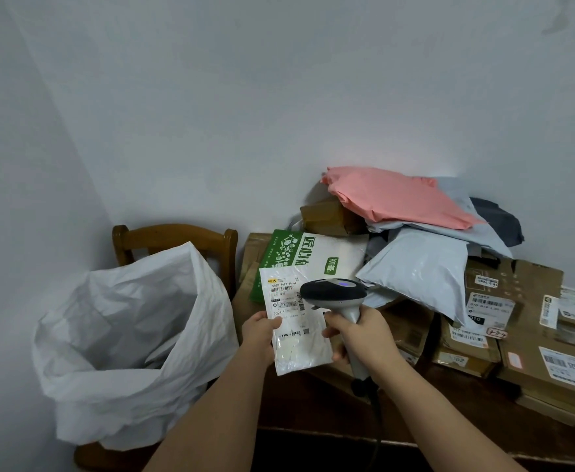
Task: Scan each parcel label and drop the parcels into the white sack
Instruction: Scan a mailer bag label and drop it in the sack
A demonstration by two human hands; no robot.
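My left hand (260,335) pinches the left edge of a flat white parcel (294,338), label side up, held above the table's left end. My right hand (361,337) grips the handle of a grey and black barcode scanner (333,292). The scanner's head hovers just over the parcel's label (284,296). The white sack (126,335) stands open on a wooden chair to the left of both hands.
A wooden table (313,407) carries a pile of parcels: a green and white bag (310,258), a pink mailer (395,195), grey mailers (422,267) and several cardboard boxes (534,338) at right. The chair back (173,233) stands against the wall corner.
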